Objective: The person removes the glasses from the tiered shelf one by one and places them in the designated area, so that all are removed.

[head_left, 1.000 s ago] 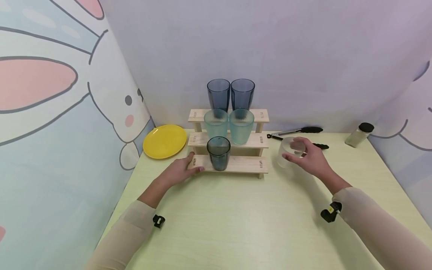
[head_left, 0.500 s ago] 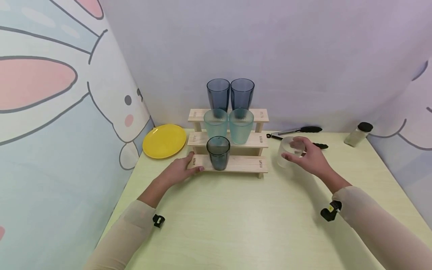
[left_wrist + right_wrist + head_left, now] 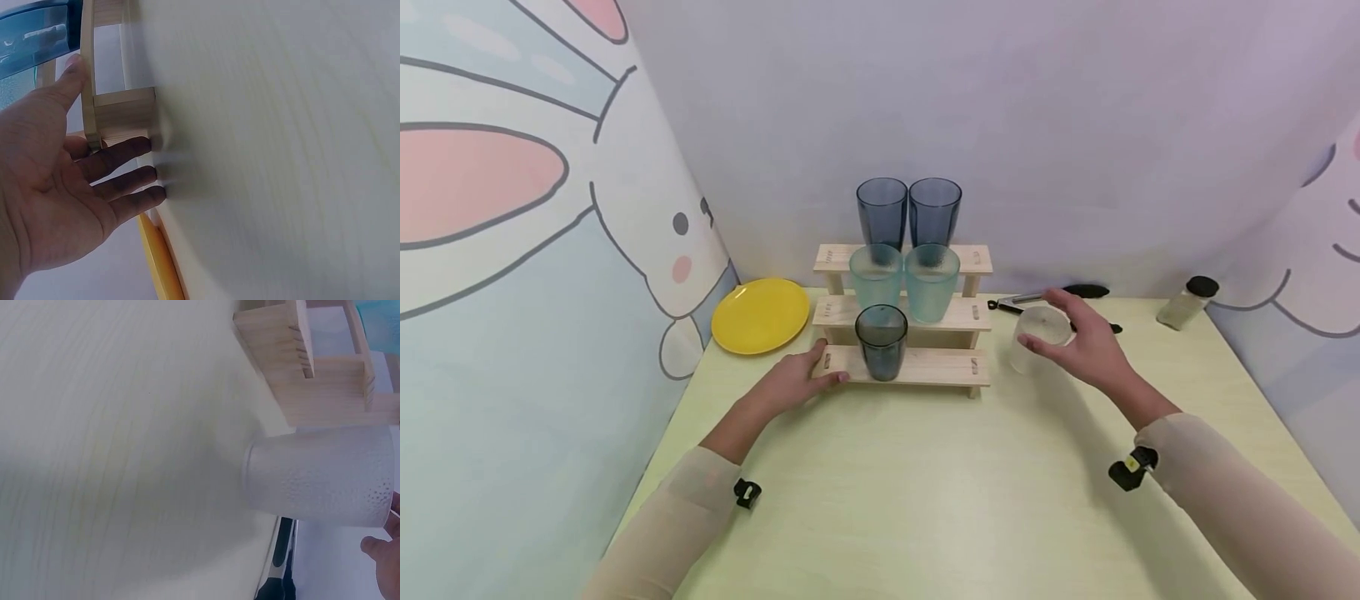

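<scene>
A three-step wooden rack (image 3: 940, 367) stands against the back wall. My left hand (image 3: 790, 383) grips the left end of its lowest step, thumb at the front edge and index finger behind; in the left wrist view the other fingers (image 3: 125, 184) stretch out straight beside the rack's leg. Right of the rack, a clear frosted cup (image 3: 1039, 342) stands on the table. My right hand (image 3: 1086, 346) is spread around it with thumb and fingers apart. In the right wrist view, the thumb (image 3: 375, 547) sits off the cup's side (image 3: 312, 478).
Two dark blue glasses (image 3: 882, 208) top the rack, two teal glasses (image 3: 876, 279) fill the middle step, and a grey glass (image 3: 882, 346) stands on the lowest. A yellow plate (image 3: 760, 317) lies left. Black-handled tongs (image 3: 1086, 291) and a black-lidded jar (image 3: 1183, 304) are at the right.
My right thumb and fingers have spread away from the frosted cup, which they held before. The left hand stays at the rack; the head view has shifted slightly.
</scene>
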A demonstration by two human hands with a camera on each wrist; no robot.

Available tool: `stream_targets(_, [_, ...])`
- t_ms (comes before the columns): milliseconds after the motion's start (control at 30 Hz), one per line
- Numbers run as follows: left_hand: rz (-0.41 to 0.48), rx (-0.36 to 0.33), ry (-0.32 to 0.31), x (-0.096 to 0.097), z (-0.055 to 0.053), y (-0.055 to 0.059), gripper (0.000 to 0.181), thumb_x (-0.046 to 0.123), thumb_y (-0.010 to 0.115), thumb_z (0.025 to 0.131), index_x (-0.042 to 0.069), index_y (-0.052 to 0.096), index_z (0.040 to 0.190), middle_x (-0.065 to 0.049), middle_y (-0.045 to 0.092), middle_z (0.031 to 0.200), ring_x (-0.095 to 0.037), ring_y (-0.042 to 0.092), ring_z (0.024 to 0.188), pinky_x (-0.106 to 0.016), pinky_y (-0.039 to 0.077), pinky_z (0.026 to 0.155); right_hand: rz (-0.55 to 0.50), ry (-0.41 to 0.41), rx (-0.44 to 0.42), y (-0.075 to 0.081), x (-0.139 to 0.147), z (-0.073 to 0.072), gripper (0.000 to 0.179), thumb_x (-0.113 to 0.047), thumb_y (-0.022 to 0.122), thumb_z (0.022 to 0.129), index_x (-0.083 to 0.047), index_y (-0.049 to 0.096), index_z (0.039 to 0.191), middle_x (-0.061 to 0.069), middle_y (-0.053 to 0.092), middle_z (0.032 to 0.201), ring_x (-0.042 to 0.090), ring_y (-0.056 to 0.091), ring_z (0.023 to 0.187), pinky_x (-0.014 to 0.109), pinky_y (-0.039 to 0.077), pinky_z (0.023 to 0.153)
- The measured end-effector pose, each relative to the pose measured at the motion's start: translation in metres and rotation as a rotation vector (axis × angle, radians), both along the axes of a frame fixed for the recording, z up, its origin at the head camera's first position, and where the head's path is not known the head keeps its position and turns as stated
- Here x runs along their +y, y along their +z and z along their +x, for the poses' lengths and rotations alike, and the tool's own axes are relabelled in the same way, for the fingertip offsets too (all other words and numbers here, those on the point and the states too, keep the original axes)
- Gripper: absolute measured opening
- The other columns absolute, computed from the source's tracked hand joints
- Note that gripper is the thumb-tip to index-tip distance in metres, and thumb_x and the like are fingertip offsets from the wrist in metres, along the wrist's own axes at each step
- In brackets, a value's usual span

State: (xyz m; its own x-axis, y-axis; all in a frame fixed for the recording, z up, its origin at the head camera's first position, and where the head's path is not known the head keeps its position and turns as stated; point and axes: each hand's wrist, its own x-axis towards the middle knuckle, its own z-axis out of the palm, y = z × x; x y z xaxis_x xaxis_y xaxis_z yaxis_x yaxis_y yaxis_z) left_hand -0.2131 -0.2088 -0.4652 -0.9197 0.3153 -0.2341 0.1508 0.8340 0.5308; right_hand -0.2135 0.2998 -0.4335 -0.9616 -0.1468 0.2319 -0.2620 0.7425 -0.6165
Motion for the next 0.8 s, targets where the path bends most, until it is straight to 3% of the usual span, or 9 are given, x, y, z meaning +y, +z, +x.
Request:
stream_targets(233, [0.008, -0.011, 0.005, -0.001, -0.001, -0.002, 0.114, 0.078, 0.063, 0.100, 0.006, 0.019, 0.177, -0.030, 0.058, 0.160, -0.033, 0.066, 0.127, -0.058, 0.053, 0.114, -0.012, 0.042, 0.061, 0.011, -0.027, 0.003, 0.087, -0.040, 0.089, 0.094, -0.009, 0.050, 0.164, 0.019, 0.050, 0.170, 0.046, 0.043, 0.159, 0.072, 0.036, 0.122])
stream_targets(433, [0.006, -0.008, 0.000, -0.001, -0.002, -0.004, 0.114, 0.078, 0.062, 0.100, 0.006, 0.019, 0.177, -0.030, 0.055, 0.163, -0.036, 0.065, 0.134, -0.059, 0.052, 0.116, -0.047, 0.127, 0.103, 0.018, -0.053, 0.007, 0.088, -0.031, 0.093, 0.091, -0.005, 0.051, 0.163, 0.019, 0.056, 0.165, 0.043, 0.052, 0.153, 0.064, 0.045, 0.121])
stream_targets(633, [0.005, -0.005, -0.001, -0.001, -0.002, -0.004, 0.114, 0.078, 0.063, 0.100, 0.006, 0.019, 0.177, -0.030, 0.057, 0.161, -0.034, 0.066, 0.131, -0.058, 0.053, 0.115, -0.125, 0.212, 0.146, 0.021, -0.076, 0.010, 0.084, -0.022, 0.097, 0.087, -0.001, 0.055, 0.157, 0.020, 0.066, 0.153, 0.039, 0.065, 0.140, 0.052, 0.053, 0.116])
stream_targets(800, [-0.001, -0.007, 0.002, -0.001, -0.002, -0.003, 0.115, 0.081, 0.061, 0.099, 0.007, 0.019, 0.177, -0.029, 0.054, 0.164, -0.033, 0.065, 0.131, -0.058, 0.053, 0.115, -0.155, 0.261, 0.130, 0.024, -0.093, 0.013, 0.079, -0.021, 0.096, 0.089, -0.005, 0.057, 0.156, 0.017, 0.069, 0.148, 0.036, 0.066, 0.139, 0.051, 0.055, 0.115])
